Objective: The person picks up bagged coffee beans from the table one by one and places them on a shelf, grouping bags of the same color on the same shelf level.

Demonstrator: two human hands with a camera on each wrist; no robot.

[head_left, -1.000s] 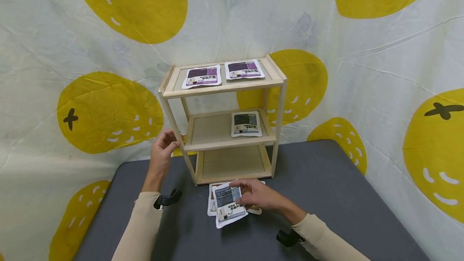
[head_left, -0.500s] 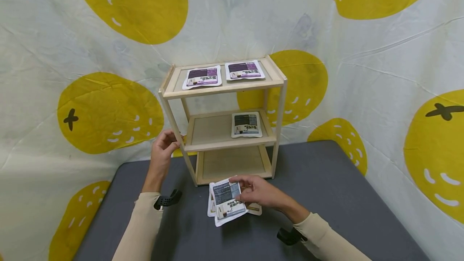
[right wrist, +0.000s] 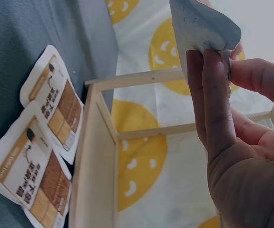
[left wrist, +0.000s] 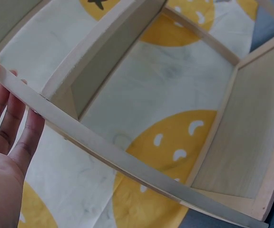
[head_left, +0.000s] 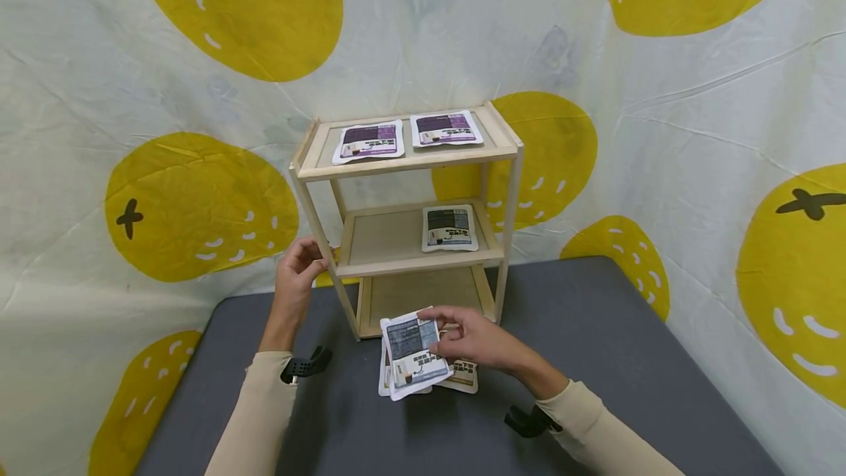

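My right hand [head_left: 485, 347] pinches a white-edged flat pouch [head_left: 410, 366] with a dark blue-grey label, thumb on one side and fingers on the other. In the right wrist view the raised pouch [right wrist: 201, 28] shows its plain pale back. Beneath it lie brown-labelled pouches [head_left: 465, 376] on the table, overlapping and partly hidden in the head view. At the left of the wooden shelf rack [head_left: 413, 267], my left hand [head_left: 295, 278] holds the front post [left wrist: 84, 126] between thumb and fingers, beside the middle tier.
Two purple-labelled pouches [head_left: 446, 128] lie on the top tier. One dark-labelled pouch [head_left: 450, 228] lies at the right of the middle tier. The rack stands on a dark grey table [head_left: 595, 358], against a cloth backdrop [head_left: 423, 35] with yellow fruit prints.
My right hand has lifted the dark blue-grey pouch a little, up and toward the rack, showing more of the brown-labelled pouches. My left hand stays on the post.
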